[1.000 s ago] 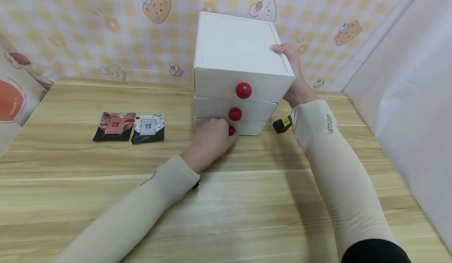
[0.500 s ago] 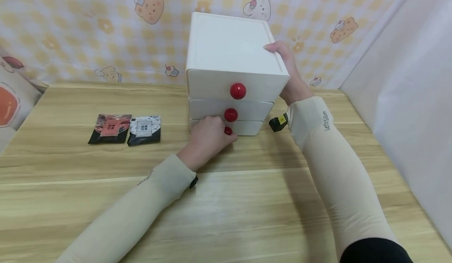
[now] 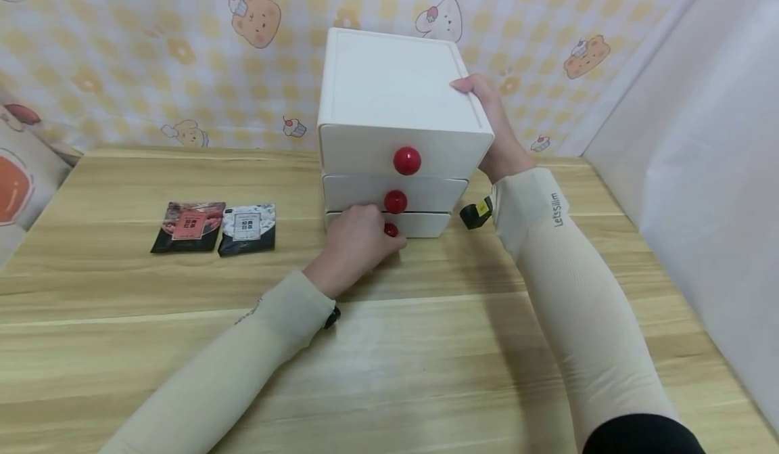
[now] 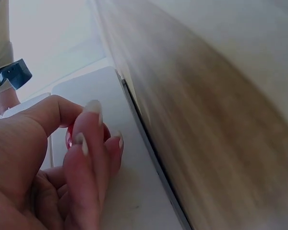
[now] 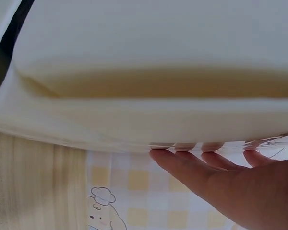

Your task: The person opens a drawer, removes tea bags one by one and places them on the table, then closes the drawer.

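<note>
A white cabinet (image 3: 395,82) with three stacked drawers stands on the wooden table (image 3: 395,366). Each drawer front carries a round red knob. My left hand (image 3: 359,241) pinches the lowest knob (image 3: 391,230); in the left wrist view, fingers and thumb surround the red knob (image 4: 69,136) and hide most of it. The bottom drawer (image 3: 426,224) sits nearly level with those above. On the cabinet's right side rests my right hand (image 3: 496,129), its thumb over the top edge. In the right wrist view, the fairly straight fingers (image 5: 187,167) touch the white side with their tips.
Two small flat packets, one red and black (image 3: 190,227) and one white and black (image 3: 247,229), lie side by side left of the cabinet. A patterned cloth (image 3: 182,61) hangs behind the table. A black wrist camera (image 3: 476,214) shows beside the right sleeve.
The whole head view has shifted a little to the left. Both hands keep their places on the cabinet and the bottom knob, with no clear drawer movement.
</note>
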The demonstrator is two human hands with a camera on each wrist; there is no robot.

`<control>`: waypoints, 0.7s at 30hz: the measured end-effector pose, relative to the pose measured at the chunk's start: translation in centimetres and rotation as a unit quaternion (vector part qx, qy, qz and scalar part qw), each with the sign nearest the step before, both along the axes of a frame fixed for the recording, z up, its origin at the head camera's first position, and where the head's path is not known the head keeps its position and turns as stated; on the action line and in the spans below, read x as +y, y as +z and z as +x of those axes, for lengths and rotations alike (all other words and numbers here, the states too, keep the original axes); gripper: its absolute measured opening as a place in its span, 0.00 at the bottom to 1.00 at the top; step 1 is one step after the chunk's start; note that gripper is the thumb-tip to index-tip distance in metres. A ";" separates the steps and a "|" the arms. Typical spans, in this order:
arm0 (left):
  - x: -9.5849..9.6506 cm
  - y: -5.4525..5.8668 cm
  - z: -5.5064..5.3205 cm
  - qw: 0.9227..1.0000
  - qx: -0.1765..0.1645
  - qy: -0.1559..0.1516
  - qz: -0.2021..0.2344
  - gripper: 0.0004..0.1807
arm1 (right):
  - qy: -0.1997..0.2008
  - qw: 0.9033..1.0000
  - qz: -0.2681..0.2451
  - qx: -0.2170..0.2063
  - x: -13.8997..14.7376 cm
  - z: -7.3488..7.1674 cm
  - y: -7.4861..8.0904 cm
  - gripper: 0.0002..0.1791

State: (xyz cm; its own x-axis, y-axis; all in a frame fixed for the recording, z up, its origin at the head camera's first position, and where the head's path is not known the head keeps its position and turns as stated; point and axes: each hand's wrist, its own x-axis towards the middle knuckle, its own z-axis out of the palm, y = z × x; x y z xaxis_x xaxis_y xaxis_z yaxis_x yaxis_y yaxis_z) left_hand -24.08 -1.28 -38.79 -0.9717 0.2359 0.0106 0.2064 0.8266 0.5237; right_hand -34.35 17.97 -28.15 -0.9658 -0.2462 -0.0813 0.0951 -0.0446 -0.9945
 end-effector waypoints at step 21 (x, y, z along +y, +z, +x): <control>0.4 1.4 2.8 0.997 -0.065 -0.046 -0.016 0.27 | -0.021 0.999 -0.029 -0.011 0.3 -0.3 0.5 0.34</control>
State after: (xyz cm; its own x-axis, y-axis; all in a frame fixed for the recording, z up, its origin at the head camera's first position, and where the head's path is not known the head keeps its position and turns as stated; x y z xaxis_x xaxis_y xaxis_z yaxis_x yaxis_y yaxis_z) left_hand -21.25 -0.89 -37.39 -0.9388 0.3217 -0.1235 0.2132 0.8238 0.5253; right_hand -34.64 18.23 -27.66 -0.9736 -0.2101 -0.0894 0.1137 -0.1066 -0.9878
